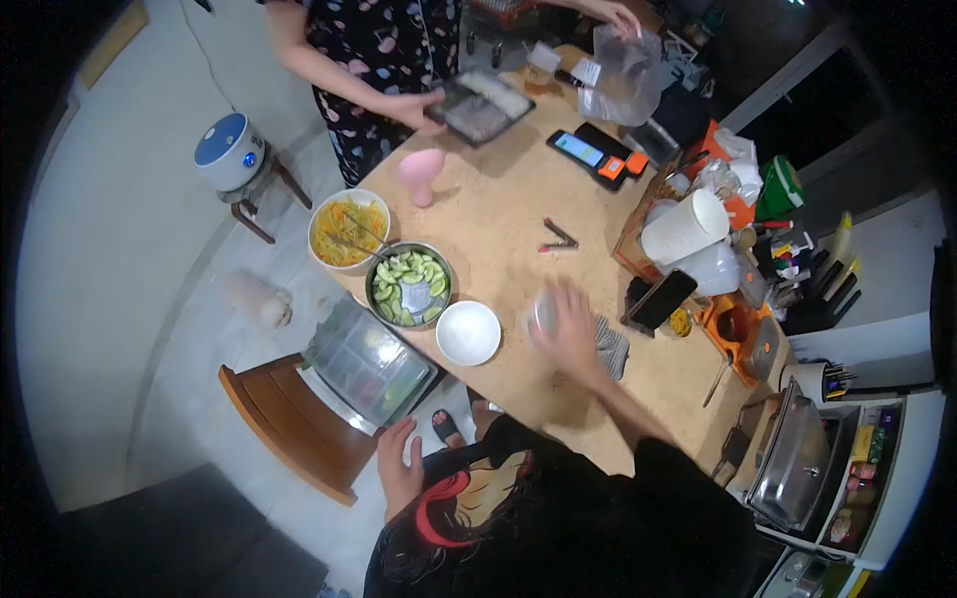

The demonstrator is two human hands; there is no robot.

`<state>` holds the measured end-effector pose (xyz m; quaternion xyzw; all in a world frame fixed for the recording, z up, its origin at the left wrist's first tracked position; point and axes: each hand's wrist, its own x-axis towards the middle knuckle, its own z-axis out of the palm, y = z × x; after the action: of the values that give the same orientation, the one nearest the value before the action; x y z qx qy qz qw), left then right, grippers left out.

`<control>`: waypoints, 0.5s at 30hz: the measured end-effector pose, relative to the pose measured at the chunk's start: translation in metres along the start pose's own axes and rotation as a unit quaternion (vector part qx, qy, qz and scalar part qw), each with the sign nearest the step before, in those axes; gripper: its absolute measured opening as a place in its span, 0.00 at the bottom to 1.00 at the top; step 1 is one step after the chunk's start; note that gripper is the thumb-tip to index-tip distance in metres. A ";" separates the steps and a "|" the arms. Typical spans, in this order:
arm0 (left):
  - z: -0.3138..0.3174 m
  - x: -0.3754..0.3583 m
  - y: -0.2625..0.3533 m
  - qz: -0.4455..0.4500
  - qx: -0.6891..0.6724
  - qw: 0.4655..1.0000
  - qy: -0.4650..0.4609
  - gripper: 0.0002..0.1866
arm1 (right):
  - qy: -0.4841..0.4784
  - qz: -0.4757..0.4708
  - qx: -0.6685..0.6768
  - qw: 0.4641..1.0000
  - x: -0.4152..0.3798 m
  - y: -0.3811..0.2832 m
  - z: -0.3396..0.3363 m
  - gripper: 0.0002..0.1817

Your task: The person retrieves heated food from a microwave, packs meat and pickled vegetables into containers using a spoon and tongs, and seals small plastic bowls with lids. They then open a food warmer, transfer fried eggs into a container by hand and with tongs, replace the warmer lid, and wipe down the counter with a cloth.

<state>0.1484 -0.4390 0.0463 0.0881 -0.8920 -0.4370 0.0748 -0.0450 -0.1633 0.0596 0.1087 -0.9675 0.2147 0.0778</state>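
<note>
Over the wooden table, my right hand (570, 334) is closed on a small whitish round object (543, 313), blurred by motion. A grey striped cloth (610, 349) lies just right of that hand. My left hand (400, 460) hangs beyond the table's near edge, fingers apart and holding nothing, near a lidded clear plastic bin (369, 357). An empty white bowl (468, 333) stands between my hands, beside a metal bowl of sliced cucumber (409, 285) and a white bowl of shredded vegetables (348, 231) with utensils in it.
Across the table (498, 214), a person (384, 60) holds a black tray (480, 108) and a plastic bag (620, 80). A pink stand (422, 177), phones (588, 151), a propped phone (661, 301) and stacked cups (686, 229) stand around. A wooden chair (289, 429) is at left.
</note>
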 end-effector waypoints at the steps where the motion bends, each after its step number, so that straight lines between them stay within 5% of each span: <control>1: 0.002 -0.001 0.004 -0.010 -0.016 1.000 0.000 0.14 | 0.032 -0.011 0.013 0.999 0.038 -0.005 0.001 0.35; 7: 0.014 -0.020 -0.005 -0.051 -0.017 0.997 -0.059 0.14 | 0.081 -0.055 -0.090 0.991 0.212 0.020 0.110 0.31; 15: 0.016 -0.051 -0.010 -0.140 -0.007 0.990 -0.027 0.12 | 0.047 -0.023 0.008 0.999 0.270 0.025 0.166 0.18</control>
<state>0.1954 -0.4218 0.0256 0.1996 -0.8695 -0.4517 -0.0106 -0.3287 -0.2610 -0.0455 0.1211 -0.9583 0.2254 0.1276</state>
